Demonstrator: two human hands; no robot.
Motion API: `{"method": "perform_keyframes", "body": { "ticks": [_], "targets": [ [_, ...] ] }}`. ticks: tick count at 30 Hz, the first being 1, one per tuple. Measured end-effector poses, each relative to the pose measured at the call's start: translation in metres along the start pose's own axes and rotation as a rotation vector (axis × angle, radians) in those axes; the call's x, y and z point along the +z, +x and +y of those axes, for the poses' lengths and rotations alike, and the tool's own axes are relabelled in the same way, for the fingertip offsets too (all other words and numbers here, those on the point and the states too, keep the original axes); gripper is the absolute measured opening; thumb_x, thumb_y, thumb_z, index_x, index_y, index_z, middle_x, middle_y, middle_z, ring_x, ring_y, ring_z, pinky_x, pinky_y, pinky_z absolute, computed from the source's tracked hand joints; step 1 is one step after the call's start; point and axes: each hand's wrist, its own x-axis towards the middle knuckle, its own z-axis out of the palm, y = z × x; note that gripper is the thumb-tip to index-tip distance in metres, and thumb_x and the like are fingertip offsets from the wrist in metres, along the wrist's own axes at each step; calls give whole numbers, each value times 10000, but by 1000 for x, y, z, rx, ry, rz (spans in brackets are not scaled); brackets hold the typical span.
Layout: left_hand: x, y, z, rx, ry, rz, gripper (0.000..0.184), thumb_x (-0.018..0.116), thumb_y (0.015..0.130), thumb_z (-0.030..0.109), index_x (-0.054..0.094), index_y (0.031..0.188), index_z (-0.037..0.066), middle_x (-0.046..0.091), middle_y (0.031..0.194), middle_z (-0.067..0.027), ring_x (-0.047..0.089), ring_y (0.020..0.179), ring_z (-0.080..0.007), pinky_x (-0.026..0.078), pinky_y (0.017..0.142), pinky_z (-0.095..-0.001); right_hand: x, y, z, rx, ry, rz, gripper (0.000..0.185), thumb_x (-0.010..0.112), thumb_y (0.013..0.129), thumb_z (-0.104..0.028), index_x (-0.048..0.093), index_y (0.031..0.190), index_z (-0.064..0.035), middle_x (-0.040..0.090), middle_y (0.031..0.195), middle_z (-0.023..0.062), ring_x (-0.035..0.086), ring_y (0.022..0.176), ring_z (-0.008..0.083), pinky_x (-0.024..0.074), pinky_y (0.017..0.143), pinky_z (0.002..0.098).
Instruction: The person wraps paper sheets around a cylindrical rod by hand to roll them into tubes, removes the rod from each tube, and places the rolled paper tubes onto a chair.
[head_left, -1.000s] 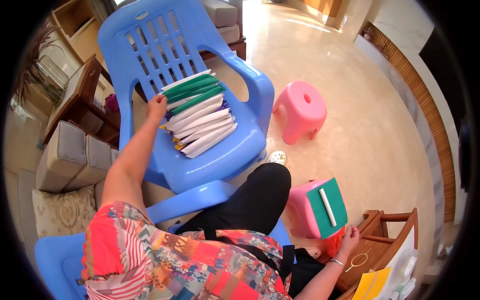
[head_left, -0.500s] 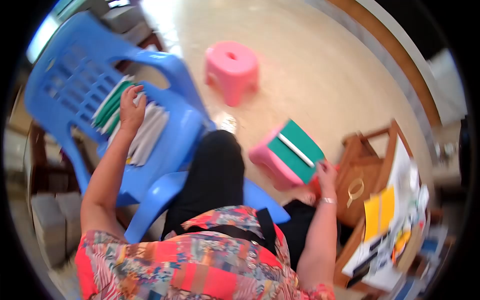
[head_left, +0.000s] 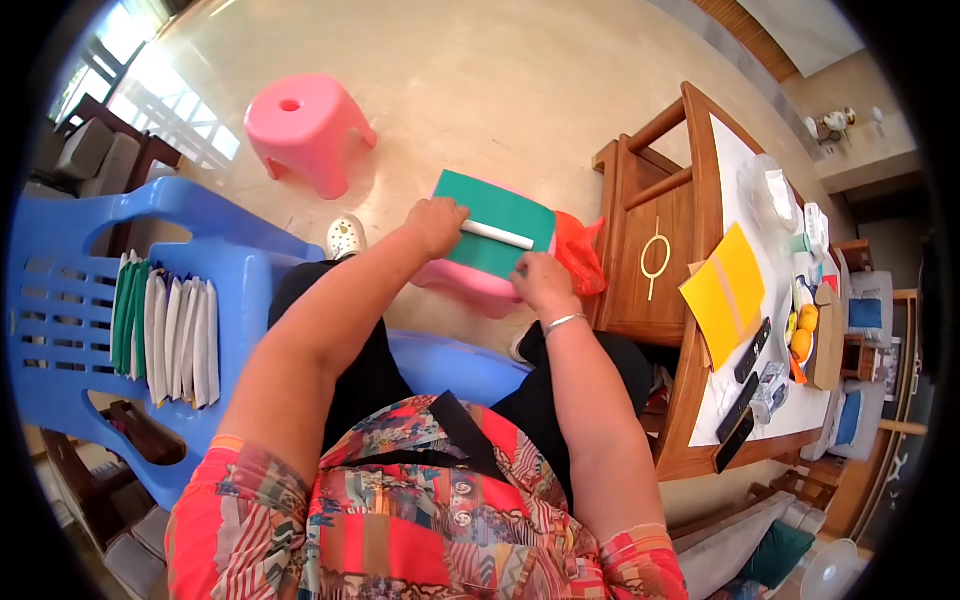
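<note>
A green sheet [head_left: 503, 198] lies over the seat of a low pink stool [head_left: 462, 279] in front of my knees. Across the sheet rests a slim white stick [head_left: 500, 235]. My left hand [head_left: 437, 227] is closed at the stick's left end, which its fingers cover. At the sheet's near right corner, my right hand [head_left: 547, 284] has its fingers pinched on the edge, below the stick's right end. Folded green pieces [head_left: 129, 315] and whitish pieces [head_left: 182, 340] stand in a row on the blue plastic chair [head_left: 235, 275] to my left.
Another pink stool [head_left: 305, 125] stands farther off on the tiled floor. A red plastic bag [head_left: 580, 252] hangs beside the near stool. On my right, a wooden table [head_left: 702, 205] carries a yellow sheet [head_left: 725, 290], remote controls [head_left: 740, 410], and fruit [head_left: 802, 343].
My left hand has left the folded pieces on the chair and reached across to the green sheet and stick. My right hand stays by the sheet's edge. The view has turned.
</note>
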Motion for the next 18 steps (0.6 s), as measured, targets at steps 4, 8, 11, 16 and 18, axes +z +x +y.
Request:
{"method": "perform_keyframes", "body": {
  "ticks": [4,8,11,16,18],
  "targets": [
    [40,3,-4,124,46,190,379,674,880,229,638,1242,121,647,1125,-120,615,1114,-315,485,938,-473,16,-7,-7,-135,-69,62,345,804,779,-248,700,1070,-96,656,1084,127,638,1093,325,534,928,431],
    [42,13,-14,92,58,116,269,650,905,220,630,1152,112,642,1102,-121,607,1110,-310,481,929,-464,28,-3,-10,-191,-132,105,347,808,767,-247,698,1060,-98,650,1067,119,624,1096,317,531,926,430],
    [41,18,-18,9,-112,162,225,631,924,214,609,1115,97,645,1087,-155,622,1076,-345,498,904,-483,27,-4,-13,-199,-146,92,363,806,769,-244,695,1084,-102,647,1069,119,621,1096,321,527,925,436],
    [23,22,-19,-146,-409,250,214,616,956,199,571,1109,58,656,1074,-228,638,1011,-442,510,893,-545,27,-11,-12,-236,-152,104,367,784,782,-217,700,1122,-107,648,1080,121,622,1087,326,525,911,443],
    [15,18,-22,-166,-461,288,250,619,959,200,572,1139,34,661,1105,-254,631,1038,-463,505,918,-543,26,-15,-18,-270,-208,150,337,768,791,-210,713,1107,-107,654,1076,126,627,1075,327,525,904,442]
  ]
}}
